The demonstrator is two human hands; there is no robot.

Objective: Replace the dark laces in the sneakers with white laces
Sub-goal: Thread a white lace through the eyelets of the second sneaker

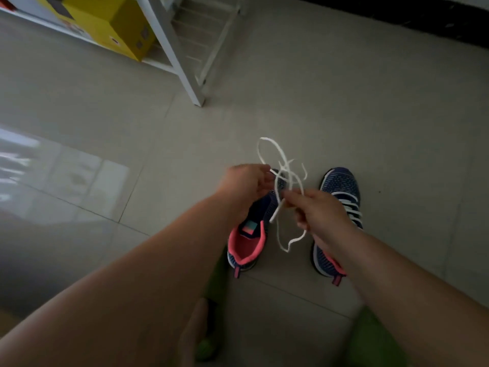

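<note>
Two sneakers are sitting side by side on the floor [344, 115], the left sneaker [250, 234] beneath the left hand [244, 185], the right sneaker [341, 192] beneath the right hand [321, 211]. A lace [277, 165] is hanging between both hands, above the shoes. A shelf rack [182, 62] is standing well behind, to the left.

Dim rm; grey tiled floor [344, 102] w/ glare at left; white rack [185, 72]; yellow box [111, 22].

My left hand [247, 185] hid the left sneaker's [250, 234] toe, yellow box [105, 25] cut off at top edge, white lace [281, 181] motion-blurred
</note>
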